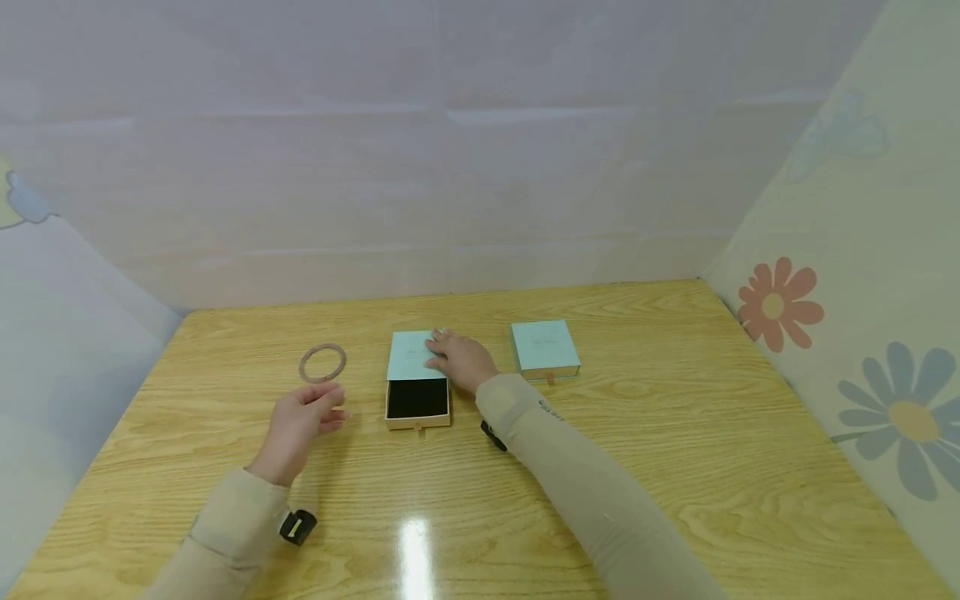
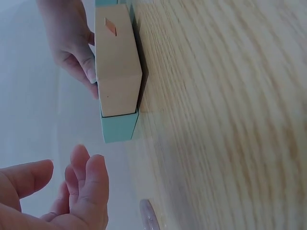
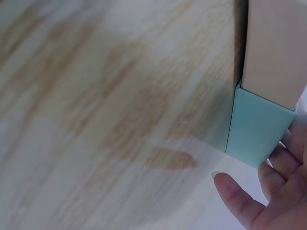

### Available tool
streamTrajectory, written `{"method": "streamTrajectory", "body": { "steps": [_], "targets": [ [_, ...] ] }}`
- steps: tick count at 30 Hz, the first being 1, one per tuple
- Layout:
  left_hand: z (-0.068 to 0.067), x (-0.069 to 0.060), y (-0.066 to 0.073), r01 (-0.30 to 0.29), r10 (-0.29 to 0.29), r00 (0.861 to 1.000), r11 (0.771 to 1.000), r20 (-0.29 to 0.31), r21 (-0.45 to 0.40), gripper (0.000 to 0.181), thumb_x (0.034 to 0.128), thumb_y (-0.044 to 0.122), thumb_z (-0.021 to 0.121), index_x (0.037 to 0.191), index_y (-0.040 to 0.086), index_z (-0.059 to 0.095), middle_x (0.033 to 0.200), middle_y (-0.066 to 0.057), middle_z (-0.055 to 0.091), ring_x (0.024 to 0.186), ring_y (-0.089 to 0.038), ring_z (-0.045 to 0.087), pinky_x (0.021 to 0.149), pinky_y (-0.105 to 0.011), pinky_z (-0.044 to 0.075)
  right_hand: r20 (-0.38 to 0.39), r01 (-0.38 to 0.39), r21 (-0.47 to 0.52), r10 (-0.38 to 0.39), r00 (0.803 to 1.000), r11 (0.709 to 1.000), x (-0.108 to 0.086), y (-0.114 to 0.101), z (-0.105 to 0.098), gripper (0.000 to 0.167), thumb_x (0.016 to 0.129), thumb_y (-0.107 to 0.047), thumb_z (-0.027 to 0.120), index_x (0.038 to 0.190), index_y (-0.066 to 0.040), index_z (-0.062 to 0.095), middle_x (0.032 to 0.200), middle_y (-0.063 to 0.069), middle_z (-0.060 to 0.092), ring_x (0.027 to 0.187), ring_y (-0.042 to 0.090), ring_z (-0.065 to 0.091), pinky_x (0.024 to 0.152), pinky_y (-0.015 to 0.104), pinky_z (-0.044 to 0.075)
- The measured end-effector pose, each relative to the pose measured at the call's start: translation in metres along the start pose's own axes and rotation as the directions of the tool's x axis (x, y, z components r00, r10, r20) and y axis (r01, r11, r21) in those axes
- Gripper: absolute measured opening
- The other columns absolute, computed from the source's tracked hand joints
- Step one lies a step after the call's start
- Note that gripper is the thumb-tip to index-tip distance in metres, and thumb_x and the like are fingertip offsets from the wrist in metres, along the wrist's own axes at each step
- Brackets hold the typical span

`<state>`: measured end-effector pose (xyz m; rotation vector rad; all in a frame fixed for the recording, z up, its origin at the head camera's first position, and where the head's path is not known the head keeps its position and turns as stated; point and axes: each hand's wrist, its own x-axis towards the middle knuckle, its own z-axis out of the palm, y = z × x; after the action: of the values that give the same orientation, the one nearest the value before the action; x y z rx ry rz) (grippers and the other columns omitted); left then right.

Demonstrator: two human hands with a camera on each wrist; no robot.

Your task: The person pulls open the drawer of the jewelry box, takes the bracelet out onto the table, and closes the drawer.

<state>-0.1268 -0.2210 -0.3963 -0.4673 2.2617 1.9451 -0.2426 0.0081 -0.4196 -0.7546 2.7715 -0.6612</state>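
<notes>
A light blue drawer-style gift box (image 1: pixel 408 354) lies on the table with its drawer (image 1: pixel 401 423) pulled out toward me, showing a black lining. My right hand (image 1: pixel 463 362) rests on the box's top at its right side, fingers extended. The right wrist view shows that hand's thumb (image 3: pixel 235 196) apart from the box. Left of the box, my left hand (image 1: pixel 303 423) hovers with fingers loosely bent and nothing between them. Just beyond it lies a pinkish bangle (image 1: pixel 322 363), partly visible in the left wrist view as a translucent ring edge (image 2: pixel 148 215).
A second light blue box (image 1: pixel 545 346), closed, sits to the right of my right hand. The wooden table (image 1: pixel 675 433) meets a pale back wall (image 1: pixel 450 200). A flower-printed panel (image 1: pixel 847 317) borders the right side.
</notes>
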Motion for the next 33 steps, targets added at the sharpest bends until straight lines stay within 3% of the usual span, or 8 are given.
{"method": "streamTrajectory", "body": {
  "steps": [23, 29, 33],
  "targets": [
    [0.015, -0.010, -0.009, 0.010, -0.010, 1.000, 1.000, 0.024, 0.003, 0.037, 0.1010, 0.010, 0.052, 0.124, -0.018, 0.051, 0.098, -0.010, 0.065, 0.075, -0.008, 0.064, 0.077, -0.027, 0.056, -0.007, 0.006, 0.008, -0.006, 1.000, 1.000, 0.004, 0.002, 0.002, 0.049, 0.099, -0.030, 0.054, 0.144, -0.010, 0.047, 0.154, 0.005, 0.033, 0.143, 0.021, 0.026, 0.113, 0.037, 0.030],
    [0.019, -0.012, -0.012, 0.013, -0.012, 0.999, 0.999, 0.049, -0.031, 0.035, 0.1000, 0.008, 0.053, 0.121, -0.020, 0.051, 0.092, -0.008, 0.064, 0.075, -0.010, 0.065, 0.078, -0.028, 0.057, -0.006, 0.008, 0.016, -0.008, 1.000, 1.000, 0.003, 0.002, 0.002, 0.050, 0.098, -0.029, 0.055, 0.143, -0.010, 0.047, 0.154, 0.004, 0.033, 0.143, 0.021, 0.026, 0.114, 0.037, 0.029],
    [0.021, -0.013, -0.013, 0.012, -0.012, 0.998, 1.000, 0.067, -0.006, 0.036, 0.1007, 0.009, 0.052, 0.122, -0.019, 0.052, 0.095, -0.011, 0.064, 0.075, -0.009, 0.064, 0.079, -0.029, 0.057, -0.011, 0.009, 0.018, -0.009, 1.000, 1.000, 0.002, 0.001, 0.002, 0.049, 0.098, -0.029, 0.055, 0.143, -0.009, 0.048, 0.153, 0.005, 0.034, 0.143, 0.021, 0.027, 0.114, 0.038, 0.029]
  ]
}}
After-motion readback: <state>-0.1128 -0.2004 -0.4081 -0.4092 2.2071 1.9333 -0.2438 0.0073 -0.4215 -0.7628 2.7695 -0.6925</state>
